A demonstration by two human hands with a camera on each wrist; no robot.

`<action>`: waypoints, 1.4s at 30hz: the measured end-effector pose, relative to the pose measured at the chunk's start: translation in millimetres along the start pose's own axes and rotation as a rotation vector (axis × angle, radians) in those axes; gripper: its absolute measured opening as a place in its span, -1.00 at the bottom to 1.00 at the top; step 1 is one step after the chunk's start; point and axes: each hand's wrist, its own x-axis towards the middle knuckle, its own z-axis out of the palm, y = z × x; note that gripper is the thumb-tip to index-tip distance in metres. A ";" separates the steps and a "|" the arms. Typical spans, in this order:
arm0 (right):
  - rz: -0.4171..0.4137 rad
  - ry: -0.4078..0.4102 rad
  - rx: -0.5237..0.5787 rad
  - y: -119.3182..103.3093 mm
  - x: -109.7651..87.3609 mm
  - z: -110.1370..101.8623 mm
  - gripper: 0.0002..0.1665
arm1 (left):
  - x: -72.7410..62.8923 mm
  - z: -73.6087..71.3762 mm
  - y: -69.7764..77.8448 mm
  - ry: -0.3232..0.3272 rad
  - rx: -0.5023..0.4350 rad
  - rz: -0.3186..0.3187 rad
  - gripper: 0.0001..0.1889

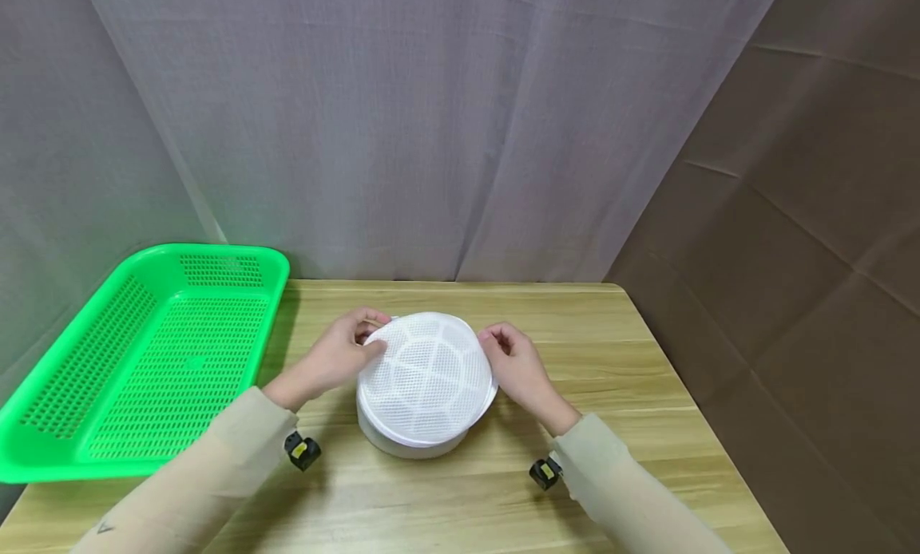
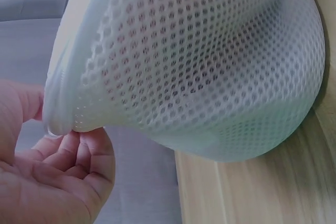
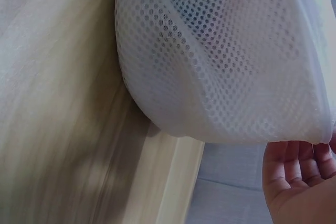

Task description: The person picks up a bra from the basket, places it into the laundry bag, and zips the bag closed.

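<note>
A round white mesh laundry bag [image 1: 424,378] stands on the wooden table, its honeycomb-patterned lid facing up. At the upper left of its rim my left hand [image 1: 338,350] pinches the edge, thumb on top and fingers curled below. My right hand [image 1: 519,370] grips the opposite edge between thumb and fingers. The left wrist view shows the bag's soft mesh side [image 2: 199,66] bulging, with the rim between the left thumb and fingers. In the right wrist view the mesh wall [image 3: 210,61] has a fold, and the right fingers [image 3: 299,166] lie under the rim.
A large green plastic basket [image 1: 267,330] with perforated walls and floor sits on the left of the table [image 1: 604,338]. Grey cloth [image 1: 402,139] hangs behind the table, and a dark brown cloth [image 1: 805,243] hangs along the right side.
</note>
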 end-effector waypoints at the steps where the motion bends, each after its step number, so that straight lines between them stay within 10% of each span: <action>1: 0.001 0.000 0.007 -1.6 0.0 0.0 -0.79 | -0.3 -0.6 1.6 0.003 -0.001 0.005 -0.65; 23: -0.042 -0.202 0.057 -13.2 -2.2 13.3 -0.69 | -6.0 18.9 15.4 -0.135 0.110 0.247 -0.67; 42: -0.111 -0.309 0.009 -8.2 -8.5 17.1 -0.78 | -4.4 21.0 10.6 -0.048 0.206 0.204 -0.75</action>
